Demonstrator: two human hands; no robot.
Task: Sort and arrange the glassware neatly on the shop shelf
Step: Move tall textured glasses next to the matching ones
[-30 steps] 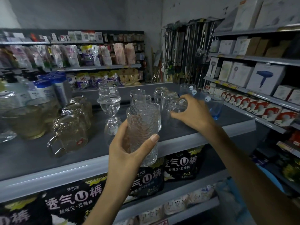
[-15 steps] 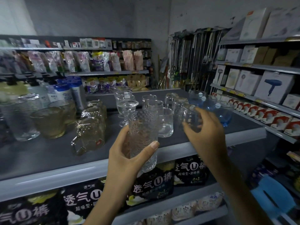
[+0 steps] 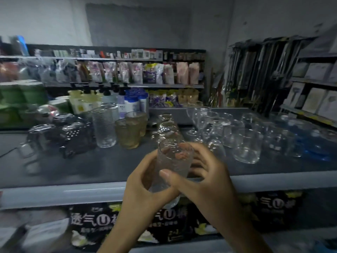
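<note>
Textured clear tumbler [image 3: 173, 161] at lower centre of frame, upright, held over front edge of grey shelf [image 3: 91, 167]. Left hand [image 3: 142, 181] wraps its left side and base, fingers curled round glass. Right hand [image 3: 207, 179] grips right side: thumb across front wall, fingers [image 3: 199, 152] curled behind rim. On shelf, left of centre: tall textured glass [image 3: 104, 128], amber tumblers [image 3: 128, 134]. Right: clear tumblers [image 3: 248, 145], blue glassware [image 3: 321, 145].

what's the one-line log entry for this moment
left hand: grips textured tumbler | right hand: grips it too | shelf: tumbler not yet placed
</note>
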